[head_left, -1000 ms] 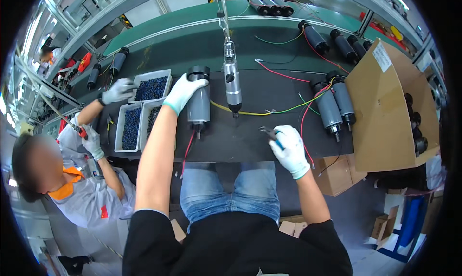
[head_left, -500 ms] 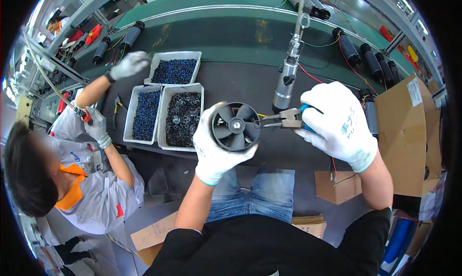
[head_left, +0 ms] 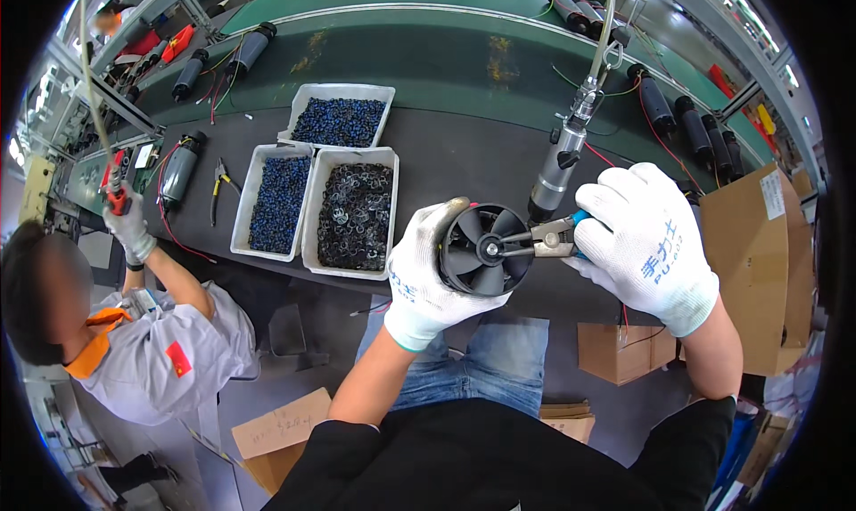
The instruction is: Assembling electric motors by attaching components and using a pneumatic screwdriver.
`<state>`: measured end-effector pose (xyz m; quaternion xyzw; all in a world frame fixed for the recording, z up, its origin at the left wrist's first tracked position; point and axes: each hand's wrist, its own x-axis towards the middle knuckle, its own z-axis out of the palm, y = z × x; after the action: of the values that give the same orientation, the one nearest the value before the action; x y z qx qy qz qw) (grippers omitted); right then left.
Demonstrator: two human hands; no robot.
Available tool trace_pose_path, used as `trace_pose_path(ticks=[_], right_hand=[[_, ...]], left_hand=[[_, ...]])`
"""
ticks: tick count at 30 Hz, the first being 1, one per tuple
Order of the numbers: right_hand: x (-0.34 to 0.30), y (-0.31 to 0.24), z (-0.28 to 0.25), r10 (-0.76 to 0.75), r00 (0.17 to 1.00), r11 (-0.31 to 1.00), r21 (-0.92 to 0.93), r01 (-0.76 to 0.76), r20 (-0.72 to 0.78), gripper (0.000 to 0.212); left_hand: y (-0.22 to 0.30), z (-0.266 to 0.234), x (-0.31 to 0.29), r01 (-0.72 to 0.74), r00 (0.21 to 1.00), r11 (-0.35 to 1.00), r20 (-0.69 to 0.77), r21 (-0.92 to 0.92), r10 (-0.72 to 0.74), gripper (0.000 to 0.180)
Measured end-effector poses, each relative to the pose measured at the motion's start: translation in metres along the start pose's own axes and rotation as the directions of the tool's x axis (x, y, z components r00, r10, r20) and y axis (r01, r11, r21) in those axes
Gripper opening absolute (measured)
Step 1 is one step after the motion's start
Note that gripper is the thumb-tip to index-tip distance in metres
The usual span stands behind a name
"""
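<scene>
My left hand, in a white knit glove, is wrapped round the side of a black round fan whose blades and hub face up. In my gloved right hand are pliers with slim jaws and blue handles. Their tips reach over the blades to the small metal centre of the hub; whether a ring sits on the tips is too small to tell. Just beyond the fan hangs a silver air screwdriver. Left of my left hand stands a white tray of small dark rings.
Two white trays of small blue-black parts adjoin it. Yellow-handled pliers and a grey motor lie further left, near a co-worker holding a red-tipped tool. Cardboard boxes stand at right; motors line the green conveyor.
The fan and my left hand have shifted right. The pliers' tips have gone from the fan's rim to its hub. The co-worker's hand has left the trays, and a motor now shows beside the yellow-handled pliers.
</scene>
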<state>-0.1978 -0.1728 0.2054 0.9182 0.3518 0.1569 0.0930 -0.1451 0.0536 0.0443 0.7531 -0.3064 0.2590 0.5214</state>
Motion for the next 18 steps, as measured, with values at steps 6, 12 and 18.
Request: trace_pose_path(ticks=[6,12,18], right_hand=[[0.0002,-0.0024,-0.0069,0.025,0.998,0.998,-0.051,-0.022,0.057,0.025],[-0.0029,-0.0016,-0.0007,0.007,1.000,1.000,-0.028,-0.008,-0.002,0.023],[0.0001,-0.0089,-0.0028,0.031,0.999,0.997,-0.067,-0.034,-0.037,0.023]], left_hand=[[0.0013,0.0019,0.0006,-0.006,1.000,1.000,-0.024,0.000,0.006,0.093],[0.0026,0.0019,-0.0015,-0.021,1.000,1.000,-0.015,0.010,0.021,0.095],[0.0058,-0.0005,-0.0032,0.009,1.000,1.000,-0.019,0.020,-0.009,0.096]])
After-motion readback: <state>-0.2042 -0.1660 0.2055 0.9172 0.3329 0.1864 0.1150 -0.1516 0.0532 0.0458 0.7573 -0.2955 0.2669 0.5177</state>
